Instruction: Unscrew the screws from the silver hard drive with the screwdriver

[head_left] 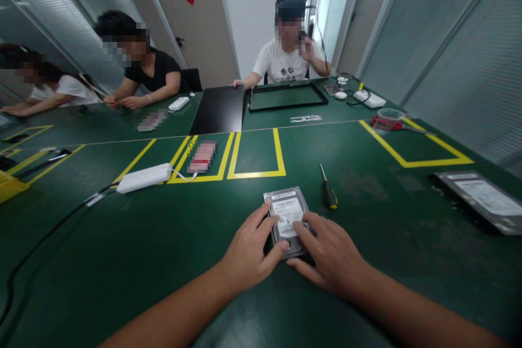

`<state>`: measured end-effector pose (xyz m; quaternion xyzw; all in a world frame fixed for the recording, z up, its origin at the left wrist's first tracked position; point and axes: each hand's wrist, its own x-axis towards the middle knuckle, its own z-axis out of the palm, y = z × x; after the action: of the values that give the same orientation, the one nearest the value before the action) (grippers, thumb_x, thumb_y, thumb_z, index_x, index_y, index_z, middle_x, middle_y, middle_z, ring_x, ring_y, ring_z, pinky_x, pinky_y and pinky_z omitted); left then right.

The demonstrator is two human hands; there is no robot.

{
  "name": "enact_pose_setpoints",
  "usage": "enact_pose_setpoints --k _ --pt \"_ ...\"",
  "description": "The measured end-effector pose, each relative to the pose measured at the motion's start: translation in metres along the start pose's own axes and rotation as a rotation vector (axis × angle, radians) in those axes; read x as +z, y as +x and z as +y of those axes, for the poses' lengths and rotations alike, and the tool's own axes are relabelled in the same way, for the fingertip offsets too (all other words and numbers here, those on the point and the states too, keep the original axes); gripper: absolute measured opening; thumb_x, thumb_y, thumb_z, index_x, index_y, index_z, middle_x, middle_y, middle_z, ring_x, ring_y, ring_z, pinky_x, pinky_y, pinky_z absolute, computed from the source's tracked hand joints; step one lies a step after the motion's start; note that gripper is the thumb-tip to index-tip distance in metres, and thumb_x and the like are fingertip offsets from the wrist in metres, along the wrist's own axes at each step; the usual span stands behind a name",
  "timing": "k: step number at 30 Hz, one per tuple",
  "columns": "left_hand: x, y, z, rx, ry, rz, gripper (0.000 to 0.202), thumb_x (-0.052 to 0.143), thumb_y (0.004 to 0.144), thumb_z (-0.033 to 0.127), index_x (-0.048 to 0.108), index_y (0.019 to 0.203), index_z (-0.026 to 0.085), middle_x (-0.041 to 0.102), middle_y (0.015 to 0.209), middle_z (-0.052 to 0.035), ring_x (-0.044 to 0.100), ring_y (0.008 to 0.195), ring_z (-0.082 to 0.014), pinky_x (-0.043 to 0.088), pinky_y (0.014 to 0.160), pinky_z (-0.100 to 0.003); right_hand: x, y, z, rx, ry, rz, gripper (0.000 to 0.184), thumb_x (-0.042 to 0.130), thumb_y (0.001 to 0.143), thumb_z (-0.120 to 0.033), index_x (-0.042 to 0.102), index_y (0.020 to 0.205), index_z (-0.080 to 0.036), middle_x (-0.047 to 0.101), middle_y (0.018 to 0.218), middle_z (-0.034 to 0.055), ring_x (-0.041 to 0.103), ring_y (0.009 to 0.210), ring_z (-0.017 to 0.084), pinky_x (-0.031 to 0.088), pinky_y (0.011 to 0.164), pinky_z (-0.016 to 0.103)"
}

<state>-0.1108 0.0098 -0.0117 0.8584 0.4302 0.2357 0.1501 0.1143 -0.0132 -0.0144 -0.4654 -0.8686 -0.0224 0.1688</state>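
A small silver hard drive (290,202) with a white label lies on the green table in front of me. My left hand (249,248) grips it from the left, fingertips on its label and side, thumb near its lower end. From the right, my right hand (330,250) holds the same drive, with fingers over its right edge and label; the thumb is stretched out below the drive's near end. Just beyond my right hand rests a black and yellow screwdriver (328,194), its tip pointing away from me.
Another hard drive (485,196) lies far right. A white power strip (143,178) with a cable and a phone (203,156) are left. Across the table are a black panel (219,110), a black frame (287,106) and seated people. Yellow tape (438,163) marks areas.
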Motion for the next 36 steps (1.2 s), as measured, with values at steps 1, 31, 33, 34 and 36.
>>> enact_pose_setpoints --k 1,31,33,34,36 --pt "0.0 0.001 0.0 -0.003 -0.009 -0.005 0.049 0.055 0.092 0.04 0.055 0.135 0.015 0.04 0.153 -0.0171 0.042 0.139 -0.0314 0.04 0.113 -0.05 0.0 0.0 0.001 -0.017 0.026 -0.005 0.051 0.061 0.087 -0.049 0.058 0.124 -0.014 0.053 0.12 0.0163 0.054 0.101 0.028 0.048 0.083 0.043" --pt "0.001 0.014 0.028 -0.071 -0.004 -0.163 0.065 0.057 0.088 0.031 0.04 0.148 0.016 0.018 0.163 -0.0143 0.009 0.153 -0.0338 0.023 0.122 -0.055 -0.002 0.002 0.014 -0.115 0.22 0.013 0.033 0.056 0.087 -0.026 0.057 0.117 -0.013 0.052 0.114 0.0137 0.054 0.097 0.022 0.053 0.081 0.037" --pt "0.001 0.016 0.031 -0.085 -0.012 -0.176 0.064 0.057 0.088 0.032 0.04 0.148 0.016 0.02 0.163 -0.0143 0.008 0.152 -0.0344 0.023 0.122 -0.055 -0.003 0.002 0.013 -0.111 0.221 0.019 0.032 0.055 0.088 -0.027 0.057 0.117 -0.013 0.053 0.114 0.0137 0.054 0.097 0.022 0.053 0.081 0.037" --pt "0.001 0.016 0.032 -0.088 -0.011 -0.181 0.064 0.057 0.088 0.032 0.04 0.148 0.016 0.02 0.163 -0.0144 0.008 0.152 -0.0346 0.023 0.122 -0.055 -0.003 0.002 0.012 -0.11 0.223 0.023 0.032 0.054 0.088 -0.027 0.057 0.117 -0.013 0.053 0.114 0.0138 0.054 0.097 0.022 0.053 0.081 0.037" --pt "0.001 0.016 0.031 -0.084 0.003 -0.186 0.066 0.057 0.088 0.034 0.038 0.149 0.016 0.018 0.163 -0.015 0.007 0.153 -0.0346 0.023 0.122 -0.055 -0.004 0.002 0.012 -0.106 0.231 0.032 0.032 0.053 0.089 -0.027 0.057 0.118 -0.013 0.053 0.114 0.0141 0.055 0.097 0.022 0.053 0.08 0.037"
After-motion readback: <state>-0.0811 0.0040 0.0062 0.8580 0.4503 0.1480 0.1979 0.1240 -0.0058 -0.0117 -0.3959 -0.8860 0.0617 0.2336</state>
